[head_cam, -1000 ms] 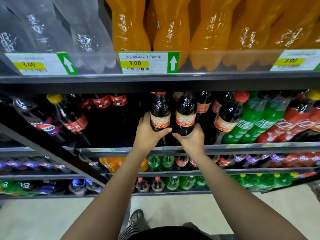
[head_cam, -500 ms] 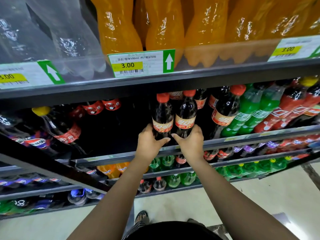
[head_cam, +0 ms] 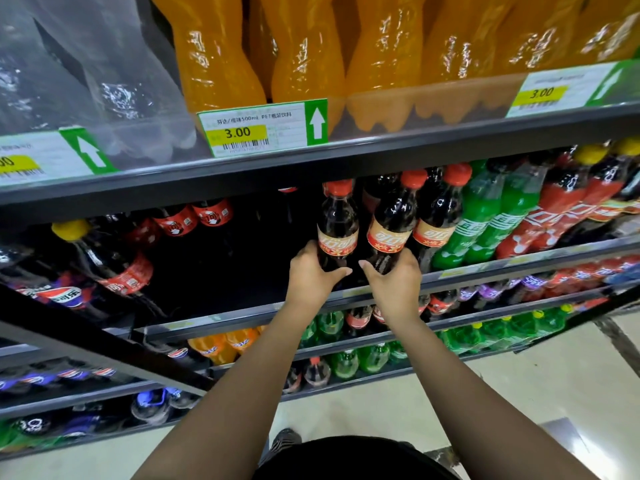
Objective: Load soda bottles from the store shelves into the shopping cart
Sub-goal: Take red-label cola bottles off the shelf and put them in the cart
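The left hand (head_cam: 313, 271) curls its fingers round the lower body of a red-capped cola bottle (head_cam: 337, 226). The right hand (head_cam: 394, 282) grips a second cola bottle (head_cam: 393, 223) just beside it. Both bottles are at the front edge of the middle shelf (head_cam: 519, 261). A third cola bottle (head_cam: 438, 216) and green bottles (head_cam: 485, 230) follow rightward. Orange bottles (head_cam: 214, 64) line the upper shelf (head_cam: 415, 147).

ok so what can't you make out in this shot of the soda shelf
All head view.
The shopping cart: not seen in frame.
Lower parts of the left cola bottle and right cola bottle: covered by the left hand and right hand.
Caps of the orange bottles: cut off by the top edge.
Price on the left price tag: clipped by the left edge.
Small print on the right price tag: blurred.
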`<action>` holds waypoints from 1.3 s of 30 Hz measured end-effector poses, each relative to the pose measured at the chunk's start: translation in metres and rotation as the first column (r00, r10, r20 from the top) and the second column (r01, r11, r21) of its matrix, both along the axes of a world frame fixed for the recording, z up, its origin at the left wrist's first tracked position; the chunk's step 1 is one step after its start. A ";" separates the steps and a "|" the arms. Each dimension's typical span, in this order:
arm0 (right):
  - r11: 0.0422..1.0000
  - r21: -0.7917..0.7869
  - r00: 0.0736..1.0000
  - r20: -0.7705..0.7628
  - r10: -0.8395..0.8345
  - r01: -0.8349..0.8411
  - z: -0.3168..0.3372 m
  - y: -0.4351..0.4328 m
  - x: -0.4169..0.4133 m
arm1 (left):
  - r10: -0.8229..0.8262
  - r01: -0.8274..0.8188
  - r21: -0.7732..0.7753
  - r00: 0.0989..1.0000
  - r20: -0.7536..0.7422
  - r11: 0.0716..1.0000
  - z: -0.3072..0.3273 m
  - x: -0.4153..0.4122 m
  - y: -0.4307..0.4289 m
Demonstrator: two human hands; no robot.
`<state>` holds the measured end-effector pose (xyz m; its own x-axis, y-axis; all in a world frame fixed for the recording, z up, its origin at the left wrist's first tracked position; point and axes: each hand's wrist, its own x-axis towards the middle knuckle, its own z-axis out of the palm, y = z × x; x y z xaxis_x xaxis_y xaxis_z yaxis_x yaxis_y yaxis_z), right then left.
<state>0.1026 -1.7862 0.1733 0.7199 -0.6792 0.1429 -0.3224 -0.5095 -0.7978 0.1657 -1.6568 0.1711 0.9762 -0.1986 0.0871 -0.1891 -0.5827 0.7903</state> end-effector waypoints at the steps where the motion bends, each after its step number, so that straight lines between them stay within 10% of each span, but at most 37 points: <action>1: 1.000 -0.006 1.000 0.001 0.005 -0.005 0.001 -0.002 0.001 | 0.001 -0.001 0.002 1.000 0.002 1.000 0.001 -0.001 -0.003; 21: 0.999 0.031 0.998 0.058 0.022 -0.024 0.004 0.002 -0.026 | 0.097 -0.095 0.033 0.991 -0.093 0.995 0.003 -0.035 -0.011; 25: 0.988 -0.082 0.987 0.081 0.139 -0.133 -0.005 0.020 -0.051 | 0.209 -0.219 0.177 0.975 0.077 0.960 -0.004 -0.083 0.014; 29: 0.887 -0.237 0.918 -0.065 0.392 -0.396 -0.030 0.050 -0.064 | 0.297 -0.370 0.335 0.922 0.249 0.867 -0.029 -0.131 0.058; 39: 0.468 -0.367 0.594 -0.510 0.622 -0.804 -0.052 0.202 -0.079 | 0.708 -0.569 0.621 0.705 0.031 0.539 -0.060 -0.233 0.263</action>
